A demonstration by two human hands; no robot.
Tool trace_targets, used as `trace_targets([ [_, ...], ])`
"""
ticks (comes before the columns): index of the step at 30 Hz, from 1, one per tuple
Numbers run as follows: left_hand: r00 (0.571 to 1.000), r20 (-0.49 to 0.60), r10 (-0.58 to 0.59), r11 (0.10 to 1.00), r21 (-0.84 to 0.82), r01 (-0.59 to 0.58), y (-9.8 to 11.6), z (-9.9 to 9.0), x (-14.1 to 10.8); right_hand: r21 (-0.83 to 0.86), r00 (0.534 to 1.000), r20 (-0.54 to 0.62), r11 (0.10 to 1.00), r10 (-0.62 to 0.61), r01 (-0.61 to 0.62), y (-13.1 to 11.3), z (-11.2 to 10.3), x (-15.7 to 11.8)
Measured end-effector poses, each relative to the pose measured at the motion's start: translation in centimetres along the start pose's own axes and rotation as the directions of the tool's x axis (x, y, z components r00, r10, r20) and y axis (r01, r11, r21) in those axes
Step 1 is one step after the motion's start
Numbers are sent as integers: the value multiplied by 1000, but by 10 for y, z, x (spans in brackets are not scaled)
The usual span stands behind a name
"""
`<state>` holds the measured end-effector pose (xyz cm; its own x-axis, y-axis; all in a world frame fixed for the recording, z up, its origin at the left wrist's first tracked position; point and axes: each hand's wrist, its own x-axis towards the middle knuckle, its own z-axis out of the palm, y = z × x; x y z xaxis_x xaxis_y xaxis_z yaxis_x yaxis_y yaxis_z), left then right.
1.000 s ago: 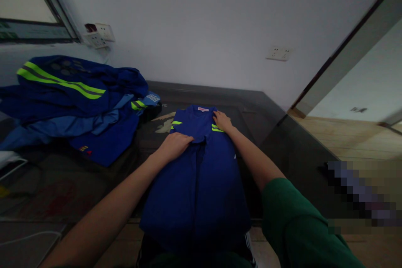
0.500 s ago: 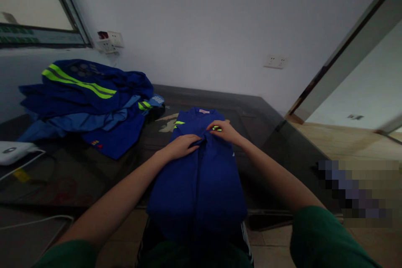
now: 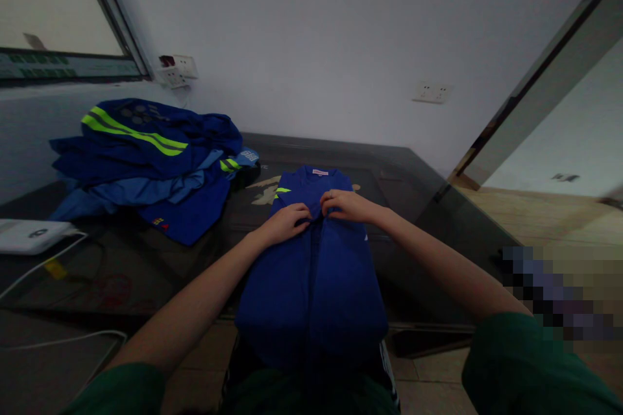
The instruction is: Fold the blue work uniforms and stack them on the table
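Observation:
A blue garment [image 3: 345,285] with yellow-green strips and a collar label lies lengthwise on the dark table [image 3: 409,175], its lower part hanging over the front edge towards my lap. My left hand [image 3: 287,222] pinches the cloth left of the centre opening, just below the collar area. Across the opening, my right hand [image 3: 343,205] has its fingers closed on the other edge of the cloth. Only a small gap separates the fingertips of both hands.
A heap of blue clothes [image 3: 146,155] with reflective strips lies at the table's left. A white device [image 3: 34,237] with a cable [image 3: 43,266] sits at the left edge. Wall sockets [image 3: 432,92] are behind the table. A pixelated patch covers the lower right.
The whole view has shifted slightly. My right hand has moved a little down over the garment, covering the right-hand yellow-green strip. My left hand stays at the cloth.

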<state>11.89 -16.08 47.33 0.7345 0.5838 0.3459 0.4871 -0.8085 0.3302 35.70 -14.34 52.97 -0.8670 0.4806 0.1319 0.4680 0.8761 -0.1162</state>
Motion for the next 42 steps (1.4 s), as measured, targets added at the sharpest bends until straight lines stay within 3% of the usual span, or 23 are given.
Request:
trace_targets([
  [7,996,90,30,1000,-5,-29,4,-4,-3,245,988,-67,962,137,-117,3,14,-4],
  [14,991,127,33,997,-75,-23,3,-6,-4,502,976,-107,858,188,-110,11,38,-1],
  [21,990,141,26,997,-79,-15,-2,-3,-5,327,952,-94,912,292,-247,18,55,7],
  [26,994,108,-18,995,-100,29,4,0,-3,383,926,-70,867,371,-318,16,54,11],
  [32,996,70,-57,990,-122,65,4,6,0,397,895,-124,848,428,-351,16,68,17],
  [36,995,89,-36,991,-127,48,5,4,0,363,906,-158,877,392,-316,16,77,16],
  [38,994,79,-81,990,-106,89,9,5,0,365,914,-187,889,359,-275,15,78,14],
  [42,980,-43,-192,981,-24,191,24,15,1,285,911,-251,925,326,-252,10,81,10],
])
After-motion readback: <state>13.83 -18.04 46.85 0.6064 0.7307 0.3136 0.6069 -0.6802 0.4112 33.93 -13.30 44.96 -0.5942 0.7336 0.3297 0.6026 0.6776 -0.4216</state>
